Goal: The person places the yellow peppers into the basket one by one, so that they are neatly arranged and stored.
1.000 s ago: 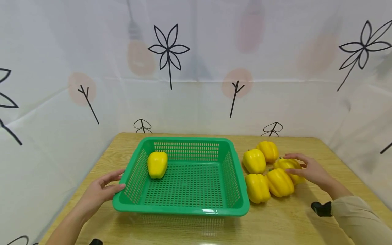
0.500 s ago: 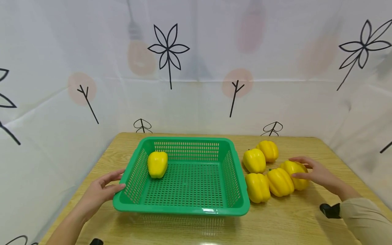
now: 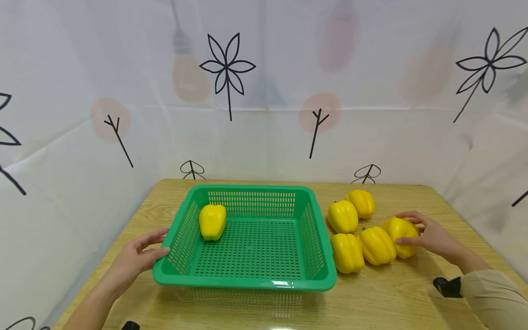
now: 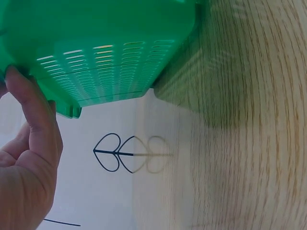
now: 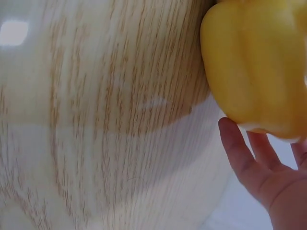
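My left hand (image 3: 133,257) holds the left rim of a green slotted plastic basket (image 3: 243,283), its thumb at the rim's edge. In the left wrist view, curled fingers (image 4: 41,112) touch the basket rim (image 4: 24,36). One yellow bell pepper (image 3: 212,223) lies inside, near the basket's left wall. On the table at right, my right hand (image 3: 439,238) grips the rightmost yellow bell pepper (image 3: 395,228), thumb on the near side and fingers on the far side. The right wrist view shows fingertips (image 5: 229,127) against that pepper (image 5: 252,67).
Several more yellow bell peppers (image 3: 347,254) cluster beside the basket's right wall, one of them (image 3: 377,246) touching or close to the gripped one. The wooden table (image 3: 371,302) has its back edge by a patterned white cloth (image 3: 268,146). A black wrist device (image 3: 447,287) sits at the right sleeve.
My right hand has shifted right and slightly toward me, and the rightmost bell pepper has moved and turned with it, away from the others. The left hand and basket have stayed put.
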Available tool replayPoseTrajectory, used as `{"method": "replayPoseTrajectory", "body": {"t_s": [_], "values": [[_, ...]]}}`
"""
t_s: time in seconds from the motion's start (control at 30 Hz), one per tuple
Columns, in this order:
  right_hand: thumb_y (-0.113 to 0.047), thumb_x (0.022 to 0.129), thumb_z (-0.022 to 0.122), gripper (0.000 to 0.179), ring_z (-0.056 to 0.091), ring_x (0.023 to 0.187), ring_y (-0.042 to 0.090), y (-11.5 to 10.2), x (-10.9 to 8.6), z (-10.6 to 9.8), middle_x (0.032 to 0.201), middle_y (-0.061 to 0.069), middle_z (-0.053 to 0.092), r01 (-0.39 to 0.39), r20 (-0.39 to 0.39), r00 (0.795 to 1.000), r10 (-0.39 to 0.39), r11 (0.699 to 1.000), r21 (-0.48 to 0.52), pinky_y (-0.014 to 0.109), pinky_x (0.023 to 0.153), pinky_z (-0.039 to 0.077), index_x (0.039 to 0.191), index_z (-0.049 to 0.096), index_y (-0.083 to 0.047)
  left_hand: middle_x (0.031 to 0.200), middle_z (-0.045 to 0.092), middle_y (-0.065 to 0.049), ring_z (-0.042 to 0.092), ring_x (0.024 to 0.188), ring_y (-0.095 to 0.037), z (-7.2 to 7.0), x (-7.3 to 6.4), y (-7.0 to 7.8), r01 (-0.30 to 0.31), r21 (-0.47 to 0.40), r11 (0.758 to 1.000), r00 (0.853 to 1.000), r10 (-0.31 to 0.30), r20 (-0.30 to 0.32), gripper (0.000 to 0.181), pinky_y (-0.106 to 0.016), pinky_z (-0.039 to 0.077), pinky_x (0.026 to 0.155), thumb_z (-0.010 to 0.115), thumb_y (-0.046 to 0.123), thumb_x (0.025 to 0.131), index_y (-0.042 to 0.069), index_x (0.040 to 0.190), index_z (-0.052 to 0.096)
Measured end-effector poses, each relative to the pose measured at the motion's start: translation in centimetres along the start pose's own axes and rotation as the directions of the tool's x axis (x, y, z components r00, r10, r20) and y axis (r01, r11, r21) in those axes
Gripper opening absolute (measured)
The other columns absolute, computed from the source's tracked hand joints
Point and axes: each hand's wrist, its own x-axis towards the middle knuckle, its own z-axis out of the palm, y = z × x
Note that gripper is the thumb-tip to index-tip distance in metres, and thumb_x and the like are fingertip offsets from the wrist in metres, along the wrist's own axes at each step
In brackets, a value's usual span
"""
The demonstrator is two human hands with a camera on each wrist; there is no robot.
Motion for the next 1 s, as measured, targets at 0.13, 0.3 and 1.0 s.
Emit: {"method": "replayPoseTrajectory", "body": {"t_s": [0.13,0.3,1.0], "values": [[-0.025,0.082,0.073,0.065,0.046,0.100,0.040,0.1,0.0,0.0,0.125,0.030,0.041,0.001,-0.027,1.000,-0.002,0.999,-0.033,0.038,0.070,0.045,0.132,0.041,0.003,0.137,0.035,-0.020,0.060,0.100,-0.013,0.0,0.0,0.0,0.000,0.001,1.000,1.000,0.000,0.003,0.065,-0.035,0.051,0.080,0.063,0.024,0.091,0.005,0.145,0.032],[-0.026,0.083,0.073,0.062,0.043,0.105,0.045,0.1,-0.4,-0.3,0.125,0.032,0.042,0.013,-0.066,0.998,-0.017,0.997,-0.071,0.044,0.077,0.042,0.129,0.045,0.003,0.137,0.034,-0.021,0.060,0.099,-0.014,0.0,0.0,0.0,-0.004,-0.006,1.000,1.000,0.004,0.007,0.065,-0.035,0.051,0.080,0.063,0.023,0.091,0.005,0.145,0.031],[-0.023,0.082,0.073,0.061,0.042,0.103,0.054,-1.5,-0.8,-2.3,0.122,0.035,0.041,0.046,-0.126,0.990,-0.059,0.994,-0.101,0.059,0.074,0.043,0.128,0.043,0.003,0.137,0.034,-0.021,0.059,0.099,-0.012,0.0,-0.1,0.1,0.003,-0.001,1.000,1.000,-0.003,0.006,0.066,-0.035,0.051,0.080,0.063,0.024,0.090,0.004,0.145,0.032]]}}
